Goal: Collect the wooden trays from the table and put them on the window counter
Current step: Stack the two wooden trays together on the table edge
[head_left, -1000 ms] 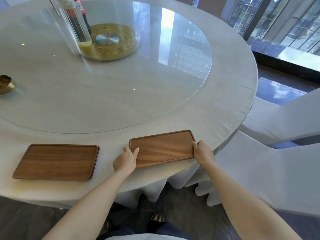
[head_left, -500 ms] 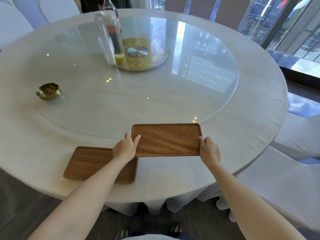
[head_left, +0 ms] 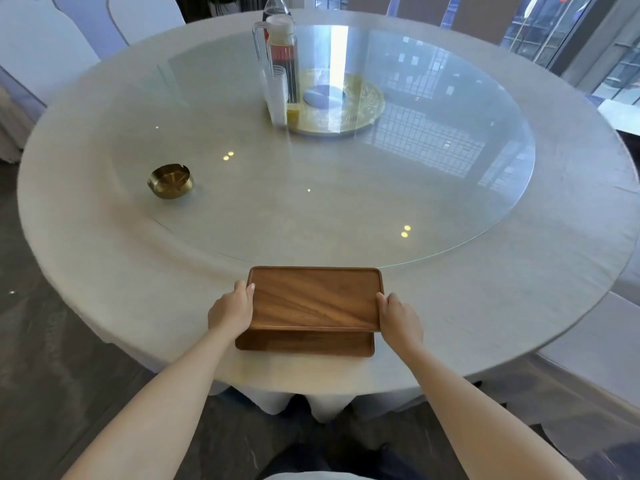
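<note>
Head view: left hand (head_left: 231, 309) and right hand (head_left: 400, 319) each have a grip closed on a short end of the upper wooden tray (head_left: 314, 298), held just above a second wooden tray (head_left: 304, 344) lying at the table's (head_left: 104, 258) near edge. Round table with pale cloth and glass turntable (head_left: 450, 188); on the glass a brass ashtray (head_left: 170, 180) and a glass pitcher (head_left: 281, 69) near the centre. White-covered chairs (head_left: 45, 46) around, windows (head_left: 554, 26) far right, dark floor (head_left: 41, 358).

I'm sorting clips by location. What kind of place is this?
Probably a restaurant's banquet or private dining room: a big round clothed table with a glass turntable, chairs in white covers, and a brass ashtray.
</note>
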A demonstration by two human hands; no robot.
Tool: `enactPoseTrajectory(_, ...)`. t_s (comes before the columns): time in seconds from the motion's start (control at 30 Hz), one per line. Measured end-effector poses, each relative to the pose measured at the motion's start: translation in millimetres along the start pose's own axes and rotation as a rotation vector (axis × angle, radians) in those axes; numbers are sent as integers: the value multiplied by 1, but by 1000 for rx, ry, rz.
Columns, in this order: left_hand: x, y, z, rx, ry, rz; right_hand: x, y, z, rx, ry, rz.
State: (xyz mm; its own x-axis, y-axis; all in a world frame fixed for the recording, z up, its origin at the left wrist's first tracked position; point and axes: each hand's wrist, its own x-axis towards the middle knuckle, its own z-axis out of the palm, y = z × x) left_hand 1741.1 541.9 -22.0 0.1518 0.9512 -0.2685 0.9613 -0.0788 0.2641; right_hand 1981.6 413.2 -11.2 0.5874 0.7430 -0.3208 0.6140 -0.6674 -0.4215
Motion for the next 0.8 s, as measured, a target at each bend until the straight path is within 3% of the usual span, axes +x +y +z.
enactPoseTrajectory(0.3,-3,-20,20,18,-133,-34,-8,4,31,-179,-70,-1)
enactPoseTrajectory(0.8,-9,-26,28,-71,-84,-7,-15,7,40,-174,-49,-12)
